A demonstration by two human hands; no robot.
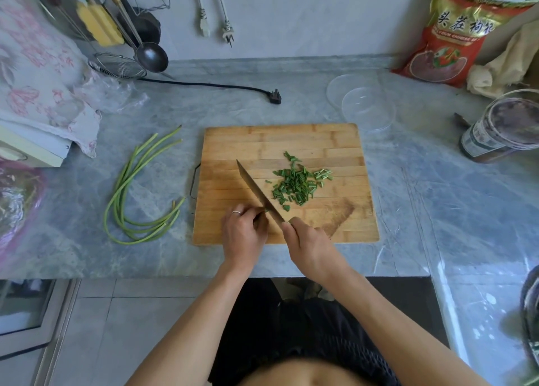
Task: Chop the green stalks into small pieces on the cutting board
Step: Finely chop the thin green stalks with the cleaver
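Note:
A wooden cutting board lies on the grey marble counter. A heap of small chopped green pieces sits right of the board's middle. My right hand grips the handle of a knife, whose blade slants up and left across the board. My left hand is curled at the board's near edge, just left of the blade, pinching a short green stub against the board. Several long uncut green stalks lie curved on the counter to the left of the board.
Two clear bowls sit behind the board's right corner. A jar and a red packet stand at the right. A black plug and cord lie behind the board. A strainer, ladle and cloth occupy the back left.

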